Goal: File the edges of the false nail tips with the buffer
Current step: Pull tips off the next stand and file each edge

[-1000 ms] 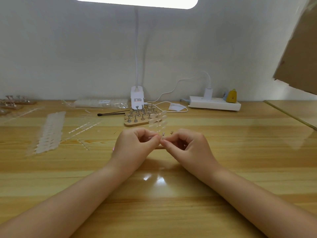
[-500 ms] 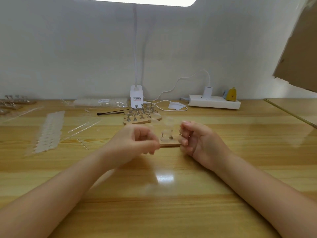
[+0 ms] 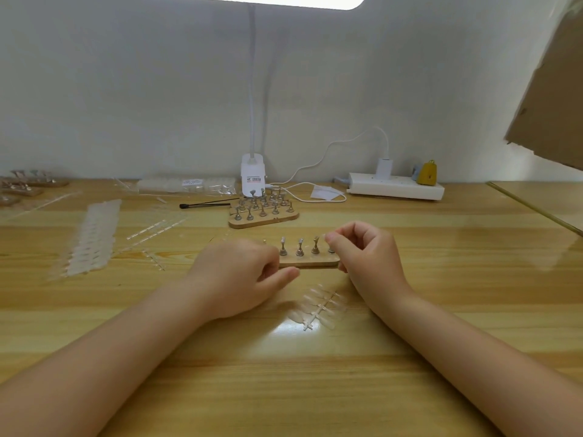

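Head view, clear nail-tip strip point(image 3: 318, 305) motion-blurred on table point(image 3: 284, 389), left hand point(image 3: 243, 275) curled at wooden stand point(image 3: 310, 263), contents hidden, right hand point(image 3: 366, 257) pinching something unclear.

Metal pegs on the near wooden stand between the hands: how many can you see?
3 stand in plain view on the near wooden stand: left peg, middle peg, right peg. The left hand and right hand cover the stand's ends, so more may be hidden.

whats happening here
A person sits at a wooden table. The right hand pinches at a peg on the near wooden stand; what it holds is unclear. The left hand, fingers curled, is at the stand's other end. A clear strip of nail tips lies in front. No buffer visible.
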Motion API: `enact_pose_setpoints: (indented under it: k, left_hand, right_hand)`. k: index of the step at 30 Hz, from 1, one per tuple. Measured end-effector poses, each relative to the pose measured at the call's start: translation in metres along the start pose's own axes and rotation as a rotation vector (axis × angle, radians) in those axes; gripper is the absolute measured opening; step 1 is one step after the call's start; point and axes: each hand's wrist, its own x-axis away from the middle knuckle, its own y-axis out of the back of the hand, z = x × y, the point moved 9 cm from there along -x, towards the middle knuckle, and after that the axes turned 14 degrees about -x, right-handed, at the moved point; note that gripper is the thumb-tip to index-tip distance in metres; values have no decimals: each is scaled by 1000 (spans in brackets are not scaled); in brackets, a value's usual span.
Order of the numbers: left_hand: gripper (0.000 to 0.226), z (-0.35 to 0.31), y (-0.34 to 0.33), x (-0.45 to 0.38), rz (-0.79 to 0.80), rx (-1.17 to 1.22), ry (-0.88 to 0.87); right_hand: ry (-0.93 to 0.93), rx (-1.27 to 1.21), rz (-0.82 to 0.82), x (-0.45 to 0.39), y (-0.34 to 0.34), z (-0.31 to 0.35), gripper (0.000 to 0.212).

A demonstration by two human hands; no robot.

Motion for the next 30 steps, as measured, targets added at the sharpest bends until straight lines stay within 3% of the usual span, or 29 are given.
enact_pose_setpoints:
  k: [6, 9, 12, 14, 16, 19, 22, 25, 27, 30]
  left_hand:
    - [39, 3, -2, 0, -130, 43, -6]
    - [44, 2, 4, 2, -173, 32, -7]
    - [53, 12, 16, 3, -236, -47, 126]
    - [54, 28, 17, 0, -138, -243, 291]
    - [56, 49, 6, -1, 106, -382, 431]
    - [37, 64, -18, 3, 355, -229, 475]
    - [21, 62, -24, 4, 421, -136, 453]
    - [25, 60, -13, 1, 302, -111, 453]
    - [24, 55, 5, -3, 52, 71, 445]
    - [17, 31, 37, 1, -345, 432, 337]
  right_hand:
    - [-16, 58, -6, -1, -1, -4, 19]
    - [-17, 59, 2, -1, -2, -3, 18]
    - [-7, 70, 22, 0, -4, -1, 19]
    - [-5, 63, 24, 0, -4, 0, 20]
    - [-5, 59, 21, 0, -4, 0, 19]
    - [-14, 72, 22, 1, -5, -1, 16]
    - [-21, 88, 32, 1, -5, -1, 15]
    - [-16, 97, 38, 0, -6, 0, 14]
    - [-30, 64, 56, 0, -7, -2, 14]
    - [-187, -172, 139, 2, -15, -14, 10]
